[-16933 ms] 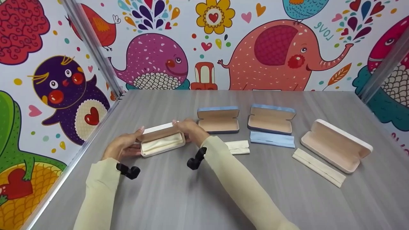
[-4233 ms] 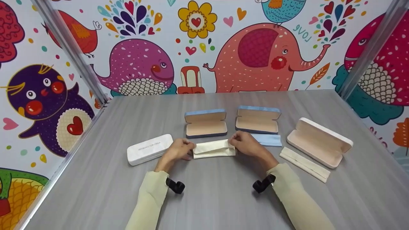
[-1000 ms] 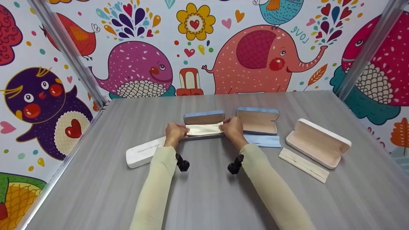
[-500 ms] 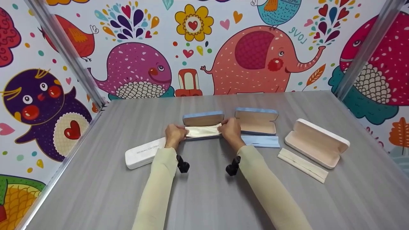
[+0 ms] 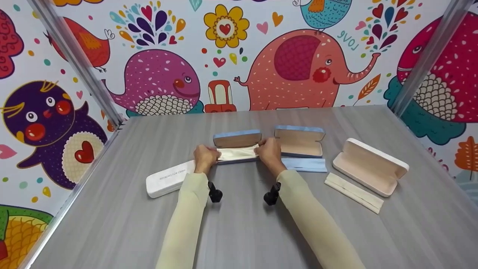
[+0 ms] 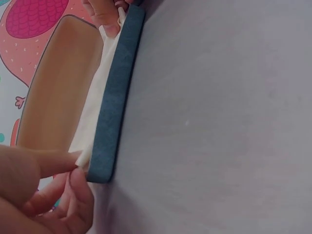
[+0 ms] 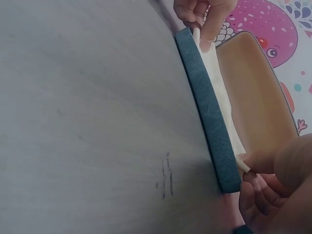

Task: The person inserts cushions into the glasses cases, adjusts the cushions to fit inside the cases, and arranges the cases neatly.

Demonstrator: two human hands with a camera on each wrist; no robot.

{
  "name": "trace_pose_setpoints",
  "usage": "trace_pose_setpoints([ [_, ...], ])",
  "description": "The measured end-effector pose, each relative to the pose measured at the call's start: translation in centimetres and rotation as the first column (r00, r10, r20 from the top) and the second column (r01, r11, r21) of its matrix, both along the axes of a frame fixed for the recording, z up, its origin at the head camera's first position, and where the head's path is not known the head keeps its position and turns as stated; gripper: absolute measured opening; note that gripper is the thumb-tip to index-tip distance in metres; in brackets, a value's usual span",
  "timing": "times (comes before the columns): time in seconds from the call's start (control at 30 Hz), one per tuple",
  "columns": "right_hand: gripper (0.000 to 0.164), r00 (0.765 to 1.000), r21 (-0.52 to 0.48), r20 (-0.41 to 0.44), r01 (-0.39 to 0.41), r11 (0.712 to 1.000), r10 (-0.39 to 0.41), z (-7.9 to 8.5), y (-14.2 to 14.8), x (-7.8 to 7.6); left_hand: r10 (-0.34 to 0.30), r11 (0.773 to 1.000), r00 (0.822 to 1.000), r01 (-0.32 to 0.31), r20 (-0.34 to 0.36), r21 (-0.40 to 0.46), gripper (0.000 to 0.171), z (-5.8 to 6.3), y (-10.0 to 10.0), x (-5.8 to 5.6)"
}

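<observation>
A cream fabric glasses pouch lies lengthwise in the bottom half of a blue glasses case, whose lid stands up behind it. My left hand pinches the pouch's left end between thumb and fingers. At the other end, my right hand pinches the right corner. In the left wrist view, the pouch shows just above the case's dark blue front wall. From the right wrist view, both ends of the pouch sit at the case's rim, with fingertips right there.
A closed white glasses case lies left of my left wrist. To the right stand a second open blue case with a blue pouch before it, and an open white case beside another cream pouch. A patterned wall closes the back.
The left white case, open with cream fabric inside at first, was closed. Both hands then took the cream pouch from the tabletop into the blue case. Over the last second it has sunk slightly.
</observation>
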State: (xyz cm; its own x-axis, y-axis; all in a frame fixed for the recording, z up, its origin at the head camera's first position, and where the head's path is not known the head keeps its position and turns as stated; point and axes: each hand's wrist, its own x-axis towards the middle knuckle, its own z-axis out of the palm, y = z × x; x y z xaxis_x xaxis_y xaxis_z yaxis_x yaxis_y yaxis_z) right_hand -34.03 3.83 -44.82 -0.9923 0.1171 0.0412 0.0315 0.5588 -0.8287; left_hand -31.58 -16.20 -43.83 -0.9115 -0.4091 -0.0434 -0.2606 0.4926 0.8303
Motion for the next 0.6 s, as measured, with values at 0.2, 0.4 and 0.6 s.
trace_pose_setpoints([
  [0.2, 0.018, 1.000, 0.013, 0.019, 0.003, 1.000, -0.004, -0.02, 0.03, -0.13, 0.000, 0.999, 1.000, 0.000, -0.012, -0.041, 0.018, -0.09, 0.24, 0.07],
  [0.4, 0.015, 1.000, 0.022, 0.009, 0.018, 1.000, -0.018, -0.19, 0.03, -0.15, -0.002, 0.997, 1.000, 0.001, -0.018, -0.078, 0.015, 0.01, 0.43, 0.29],
  [0.6, 0.018, 1.000, 0.018, 0.010, 0.003, 1.000, -0.003, 0.16, -0.01, 0.07, -0.009, 0.996, 1.000, 0.009, 0.008, -0.084, 0.015, 0.32, 0.10, 0.19],
])
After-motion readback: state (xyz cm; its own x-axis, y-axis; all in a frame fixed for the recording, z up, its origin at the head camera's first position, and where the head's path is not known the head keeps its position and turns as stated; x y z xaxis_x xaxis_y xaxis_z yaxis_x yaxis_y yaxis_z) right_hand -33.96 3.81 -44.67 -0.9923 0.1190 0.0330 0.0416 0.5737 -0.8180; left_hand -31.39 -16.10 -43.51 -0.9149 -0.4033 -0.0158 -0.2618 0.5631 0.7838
